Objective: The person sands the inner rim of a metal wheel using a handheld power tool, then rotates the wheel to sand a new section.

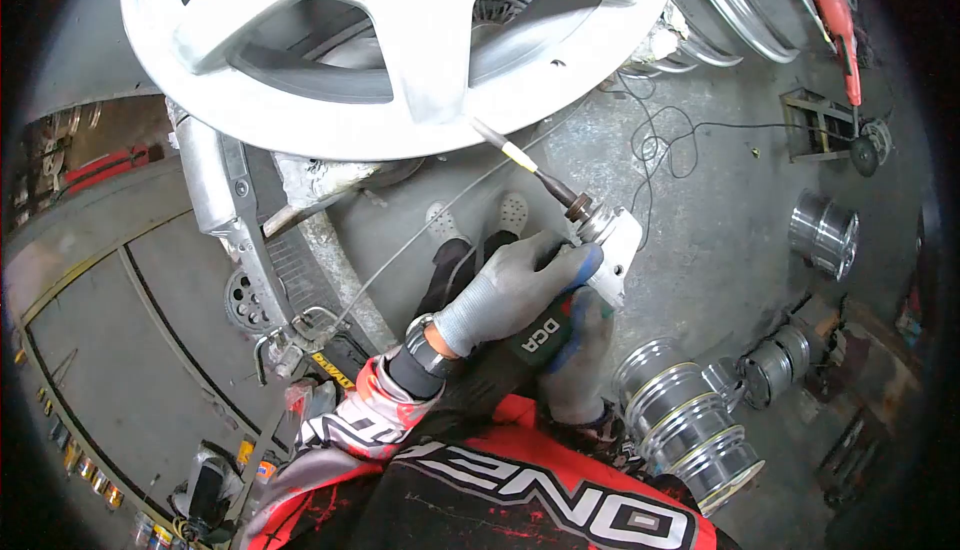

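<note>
A large silver alloy wheel (425,60) fills the top of the view, face toward me, held on a metal stand (205,175). Both my hands wear grey gloves with blue patches. With its fingers wrapped over the neck of a dark power grinder (535,342) marked DCA, my left hand (510,285) grips from above. My right hand (580,360) holds the body from the right side, partly hidden. From the grinder's metal head a long spindle with a pale tapered tip (490,133) points up-left, its end right at the wheel's lower rim.
Stacked polished rims (675,400) stand close on my right, with another rim (823,235) farther out. A black cord (655,150) lies coiled on the floor. A yellow-labelled DeWalt tool (333,368) sits at lower left, beside a perforated metal step (300,270). My shoes (513,212) are below the wheel.
</note>
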The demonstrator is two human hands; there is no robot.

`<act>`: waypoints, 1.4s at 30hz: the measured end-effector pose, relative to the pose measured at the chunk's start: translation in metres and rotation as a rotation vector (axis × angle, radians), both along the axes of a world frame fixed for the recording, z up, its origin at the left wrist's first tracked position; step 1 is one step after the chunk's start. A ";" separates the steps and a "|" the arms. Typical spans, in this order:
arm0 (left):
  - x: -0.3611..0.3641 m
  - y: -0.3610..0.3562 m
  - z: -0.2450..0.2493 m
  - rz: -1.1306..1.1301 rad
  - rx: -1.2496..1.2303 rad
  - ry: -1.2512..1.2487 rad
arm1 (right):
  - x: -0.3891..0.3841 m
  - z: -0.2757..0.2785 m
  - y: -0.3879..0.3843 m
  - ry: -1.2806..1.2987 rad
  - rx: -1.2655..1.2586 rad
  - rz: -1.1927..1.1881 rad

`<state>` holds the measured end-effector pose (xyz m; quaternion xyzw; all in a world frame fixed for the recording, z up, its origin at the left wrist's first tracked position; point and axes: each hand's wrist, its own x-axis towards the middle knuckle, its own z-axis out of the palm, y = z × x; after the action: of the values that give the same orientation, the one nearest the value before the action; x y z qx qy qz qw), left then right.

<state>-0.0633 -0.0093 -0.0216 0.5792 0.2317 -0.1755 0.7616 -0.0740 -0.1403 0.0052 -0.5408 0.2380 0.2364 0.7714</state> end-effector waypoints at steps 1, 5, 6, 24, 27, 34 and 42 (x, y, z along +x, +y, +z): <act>-0.001 0.001 0.001 0.003 0.010 -0.001 | -0.001 -0.001 0.001 0.001 0.003 0.000; 0.008 0.012 0.005 -0.196 -0.060 0.063 | -0.002 -0.008 -0.001 -0.220 -0.213 0.155; 0.008 0.010 0.005 -0.197 -0.066 0.061 | -0.001 -0.008 -0.001 -0.446 -0.526 0.323; -0.005 0.006 0.006 -0.002 0.013 0.014 | -0.004 -0.003 -0.001 0.089 0.079 0.026; -0.004 0.006 0.009 0.007 0.031 0.020 | -0.006 -0.004 0.000 0.056 0.074 0.024; 0.028 -0.005 -0.008 -0.079 -0.021 -0.009 | 0.016 -0.013 -0.017 -0.011 0.032 0.097; 0.003 -0.003 -0.009 -0.064 0.141 -0.278 | -0.001 -0.021 -0.010 -0.028 -0.013 0.065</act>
<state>-0.0602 -0.0125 -0.0310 0.6572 0.1171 -0.1009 0.7377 -0.0747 -0.1507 -0.0156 -0.5565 0.2109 0.2520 0.7631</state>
